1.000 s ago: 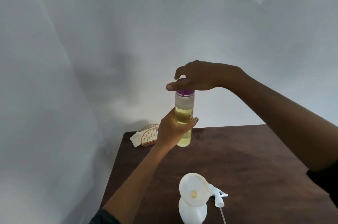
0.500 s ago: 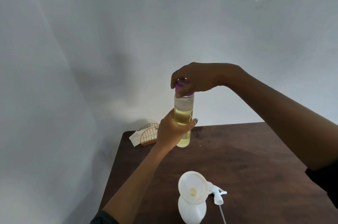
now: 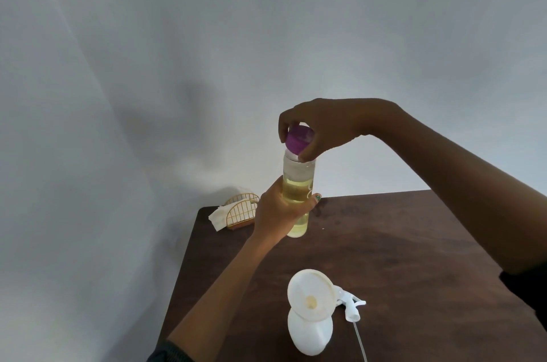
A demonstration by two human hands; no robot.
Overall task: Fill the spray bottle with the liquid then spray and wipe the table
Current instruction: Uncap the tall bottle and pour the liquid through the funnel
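Note:
My left hand [image 3: 276, 213] grips a clear bottle [image 3: 297, 184] of yellow liquid and holds it upright above the dark wooden table [image 3: 399, 258]. Fingers of my right hand [image 3: 322, 128] curl round its purple cap [image 3: 298, 141], which sits tilted at the bottle's mouth. Near the front edge stands a white spray bottle [image 3: 310, 332] with a white funnel [image 3: 310, 293] in its neck. Its white trigger head [image 3: 350, 307] with the dip tube lies on the table just to the right.
A gold wire napkin holder [image 3: 241, 209] with white napkins [image 3: 217, 218] stands at the table's back left corner. A grey-white wall rises behind and to the left of the table.
My right hand has turned on the purple cap, and the cap now sits tilted and lifted at the mouth. The bottle in my left hand has stayed in place.

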